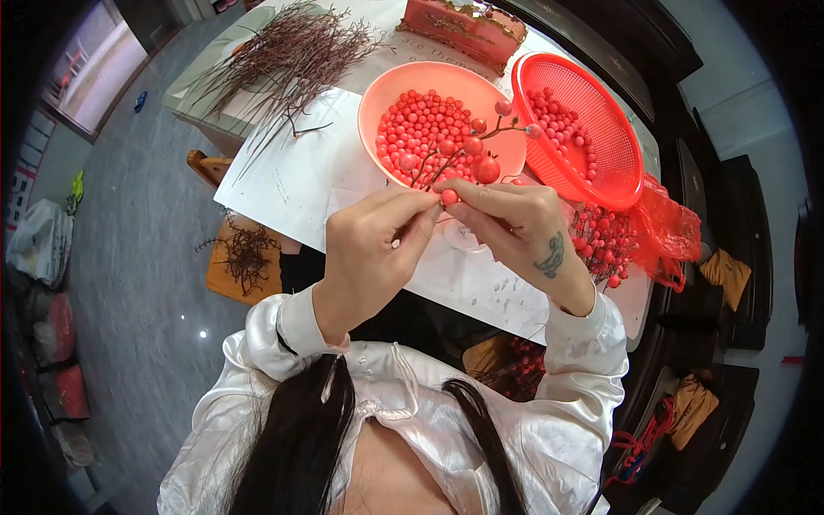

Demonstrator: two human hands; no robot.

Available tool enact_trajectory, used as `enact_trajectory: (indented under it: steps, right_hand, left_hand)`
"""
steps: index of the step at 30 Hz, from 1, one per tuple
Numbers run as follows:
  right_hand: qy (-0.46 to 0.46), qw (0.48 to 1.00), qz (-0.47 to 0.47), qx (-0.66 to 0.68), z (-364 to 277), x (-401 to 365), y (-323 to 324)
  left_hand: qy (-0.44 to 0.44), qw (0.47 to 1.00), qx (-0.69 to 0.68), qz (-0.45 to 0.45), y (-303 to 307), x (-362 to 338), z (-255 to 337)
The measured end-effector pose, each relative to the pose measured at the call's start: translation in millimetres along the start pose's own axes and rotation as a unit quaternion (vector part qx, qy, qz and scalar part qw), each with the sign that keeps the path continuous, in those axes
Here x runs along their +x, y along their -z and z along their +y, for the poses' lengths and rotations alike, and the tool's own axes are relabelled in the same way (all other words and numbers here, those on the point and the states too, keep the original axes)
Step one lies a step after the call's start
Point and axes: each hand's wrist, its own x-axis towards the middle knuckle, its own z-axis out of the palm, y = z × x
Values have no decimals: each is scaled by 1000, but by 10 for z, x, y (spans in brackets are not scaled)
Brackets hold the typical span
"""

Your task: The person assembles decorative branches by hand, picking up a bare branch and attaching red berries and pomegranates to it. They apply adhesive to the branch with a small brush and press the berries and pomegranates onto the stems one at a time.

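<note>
Head view: the left hand [369, 249] has its fingers [421, 225] clamped on the foot of a sprig [459, 153]. The sprig's thin stems fan up and away, with several red beads already on their tips. The right hand [519, 225] pinches one loose bead [449, 197] between thumb and forefinger, pressed right against the left fingertips. Both hands meet above the near edge of the table [292, 184], probably because so small a piece needs close sight and a steady hold.

Just beyond the hands, mid-table, stands a pink bowl [384, 79] heaped with beads, seemingly kept close for easy picking. A red basket [620, 146] leans against its right side with more beads in it. By the right edge a red bag [665, 230] spills beaded sprigs. Bare twigs [287, 53] lie in a heap at the far left corner, and a pink box [459, 26] sits at the far edge.

White sheets cover the table. A stool [245, 257] with twig scraps stands on the grey floor [146, 257] to the left, and dark furniture lines the right side.
</note>
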Motion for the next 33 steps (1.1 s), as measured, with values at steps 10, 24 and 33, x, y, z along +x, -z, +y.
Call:
enact_trajectory:
  steps: [10,24,33]
  right_hand:
    - [-108,987,114,-36,410,369,434]
    - [-72,933,-180,-305,1939,490,-341]
    - [-50,948,-153,-276,1852,495,-296]
  left_hand:
    - [148,958,-234,80,316,163,-189]
    - [180,913,-357,86,368,193,-445]
    - [209,900,-373,86,302,192,-374]
